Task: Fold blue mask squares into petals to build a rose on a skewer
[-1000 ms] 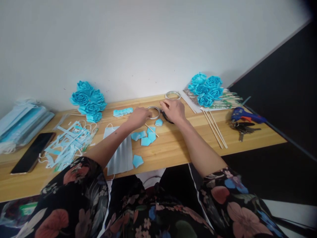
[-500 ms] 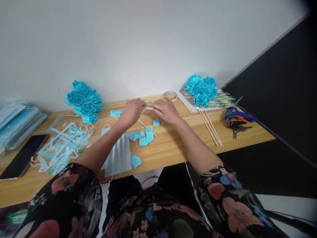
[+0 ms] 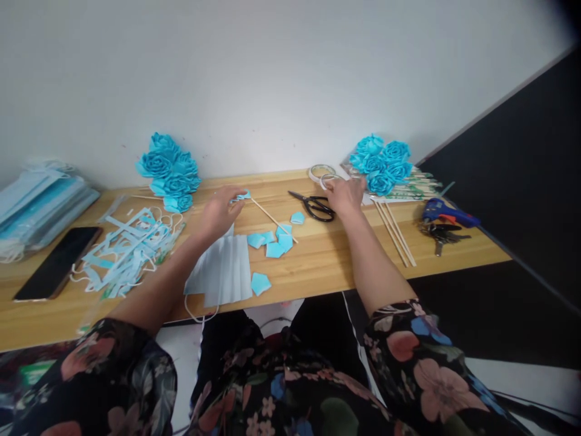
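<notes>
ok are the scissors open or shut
The scissors look shut: their blades come together in a single narrow point.

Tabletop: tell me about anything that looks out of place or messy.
The keys lie by the glue gun, looking out of place beside a tool. The scraps sprawl in a tangled heap near the phone. Nothing looks spilled.
</notes>
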A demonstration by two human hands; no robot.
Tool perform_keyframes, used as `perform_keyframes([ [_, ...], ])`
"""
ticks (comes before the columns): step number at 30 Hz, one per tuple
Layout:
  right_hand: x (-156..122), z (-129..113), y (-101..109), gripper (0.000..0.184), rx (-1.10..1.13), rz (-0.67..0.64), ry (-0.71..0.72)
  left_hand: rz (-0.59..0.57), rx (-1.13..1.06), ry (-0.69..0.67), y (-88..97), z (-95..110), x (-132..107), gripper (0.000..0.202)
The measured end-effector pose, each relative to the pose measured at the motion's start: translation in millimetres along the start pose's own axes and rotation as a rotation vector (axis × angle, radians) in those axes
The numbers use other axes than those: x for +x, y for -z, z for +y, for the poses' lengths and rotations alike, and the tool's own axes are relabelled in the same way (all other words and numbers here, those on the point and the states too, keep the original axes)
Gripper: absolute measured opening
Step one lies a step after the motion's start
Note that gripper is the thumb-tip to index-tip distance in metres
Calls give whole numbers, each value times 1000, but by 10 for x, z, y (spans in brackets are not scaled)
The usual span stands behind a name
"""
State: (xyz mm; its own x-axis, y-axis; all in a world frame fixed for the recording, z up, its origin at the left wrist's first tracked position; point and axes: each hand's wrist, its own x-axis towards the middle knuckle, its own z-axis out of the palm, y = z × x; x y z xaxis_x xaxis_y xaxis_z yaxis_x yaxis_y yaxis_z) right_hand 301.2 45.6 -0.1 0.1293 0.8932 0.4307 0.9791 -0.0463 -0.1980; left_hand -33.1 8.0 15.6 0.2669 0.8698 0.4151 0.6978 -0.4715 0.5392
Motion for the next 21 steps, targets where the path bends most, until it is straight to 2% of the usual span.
perform_keyframes([
  [3, -22, -94, 42, 27, 93, 44, 63, 4, -7, 48, 20, -51, -69, 33],
  [5, -54, -201, 78, 31, 227, 24, 146, 9, -10, 83, 25, -69, -109, 32],
  [10, -213, -471, 99, 28, 482, -235, 359, 49, -62, 160, 26, -128, -179, 31],
  [13, -319, -590, 118, 27, 546, -289, 402, 43, -81, 191, 24, -142, -201, 29],
  [17, -448, -755, 222, 27, 604, -279, 482, 2, -89, 213, 12, -105, -220, 31],
  [19, -519, -855, 308, 27, 606, -313, 559, -21, -94, 209, -4, -85, -228, 31],
  [21, -600, -959, 395, 27, 576, -382, 701, -40, -103, 198, -29, -80, -233, 31],
])
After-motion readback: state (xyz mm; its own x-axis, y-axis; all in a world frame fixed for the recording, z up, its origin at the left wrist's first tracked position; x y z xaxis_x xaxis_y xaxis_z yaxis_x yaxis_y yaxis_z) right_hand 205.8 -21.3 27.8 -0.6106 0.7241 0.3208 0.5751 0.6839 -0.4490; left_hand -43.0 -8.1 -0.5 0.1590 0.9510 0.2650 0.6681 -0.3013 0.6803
